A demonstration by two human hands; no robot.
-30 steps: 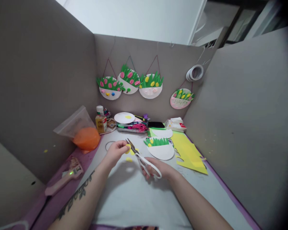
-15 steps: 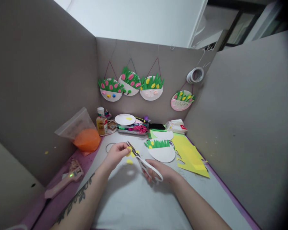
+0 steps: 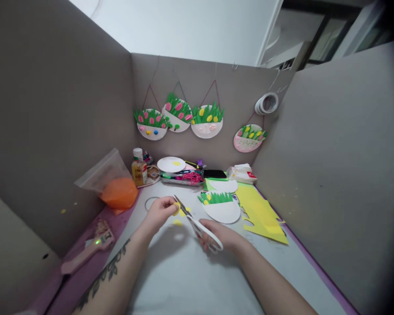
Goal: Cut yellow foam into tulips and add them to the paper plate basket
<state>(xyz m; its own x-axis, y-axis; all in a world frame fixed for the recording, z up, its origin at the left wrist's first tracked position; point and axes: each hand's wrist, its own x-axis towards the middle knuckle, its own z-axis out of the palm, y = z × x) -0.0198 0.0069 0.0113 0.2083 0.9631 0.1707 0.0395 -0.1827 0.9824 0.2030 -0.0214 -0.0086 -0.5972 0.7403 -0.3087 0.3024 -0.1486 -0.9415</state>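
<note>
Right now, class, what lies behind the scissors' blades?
Small yellow pieces show on the pale work surface, either side of the blades. Whatever the blades cover there cannot be seen.

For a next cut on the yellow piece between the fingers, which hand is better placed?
Probably the right hand: it holds the scissors, whose blades reach close to the yellow piece. The left hand pinches that piece, so it seems better suited to steadying it.
</note>
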